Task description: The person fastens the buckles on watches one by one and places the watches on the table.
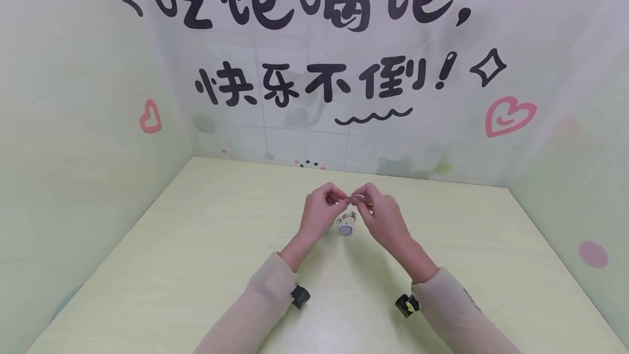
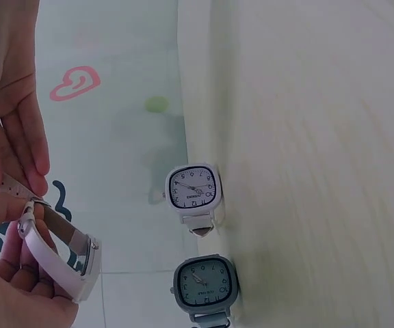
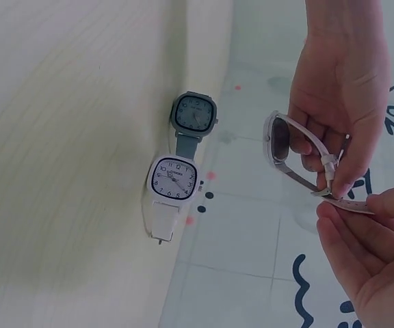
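Observation:
A white wristwatch (image 3: pixel 280 140) hangs between my two hands, its strap bent into a loop. In the left wrist view the case (image 2: pixel 92 270) is edge-on, and the dark case back faces into the loop in the right wrist view. My left hand (image 1: pixel 321 209) curls about the strap and pinches it near the buckle (image 3: pixel 325 191). With thumb and fingers, my right hand (image 1: pixel 385 217) pinches the strap's holed end (image 3: pixel 353 205). The fingertips of both hands nearly meet. Fingers partly hide the strap around the buckle.
A second white watch (image 2: pixel 193 187) and a grey-blue watch (image 2: pixel 206 281) sit side by side on the pale table (image 1: pixel 172 266), dials showing. A printed cloth backdrop (image 1: pixel 304 124) rises behind the table and at both sides.

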Demonstrator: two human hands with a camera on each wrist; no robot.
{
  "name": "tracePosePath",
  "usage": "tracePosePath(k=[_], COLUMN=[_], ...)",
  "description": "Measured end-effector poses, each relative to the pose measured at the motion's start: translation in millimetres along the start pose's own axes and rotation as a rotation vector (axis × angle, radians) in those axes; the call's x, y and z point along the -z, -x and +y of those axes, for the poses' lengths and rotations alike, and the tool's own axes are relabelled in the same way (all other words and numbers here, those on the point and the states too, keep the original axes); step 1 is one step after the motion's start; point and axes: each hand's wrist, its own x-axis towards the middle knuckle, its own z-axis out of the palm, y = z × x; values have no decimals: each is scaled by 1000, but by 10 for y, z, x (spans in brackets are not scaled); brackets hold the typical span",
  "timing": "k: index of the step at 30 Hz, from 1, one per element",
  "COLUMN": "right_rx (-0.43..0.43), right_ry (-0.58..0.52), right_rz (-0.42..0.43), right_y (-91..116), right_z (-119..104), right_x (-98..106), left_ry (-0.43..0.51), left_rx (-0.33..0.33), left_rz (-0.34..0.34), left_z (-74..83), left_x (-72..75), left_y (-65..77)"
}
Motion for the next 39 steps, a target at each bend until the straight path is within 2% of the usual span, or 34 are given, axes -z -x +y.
tracePosePath(k=[15, 23, 28, 33, 39], right_rx=[54, 33, 5, -28, 7], right_ry=[159, 154, 100, 38, 57], right_rz=[20, 17, 9, 48, 111], right_y=[6, 29, 40, 21, 5], right_z=[-36, -33, -33, -62, -63], right_x=[-28, -55, -58, -29, -32], left_ry=[2, -19, -34, -44, -35], left_rx=[-4, -21, -19, -25, -30], left_rz=[32, 35, 29, 45, 57], left_z=[49, 38, 13, -7, 27], left_x=[-4, -24, -21, -24, -35], left_y=[2, 6, 10, -1, 1])
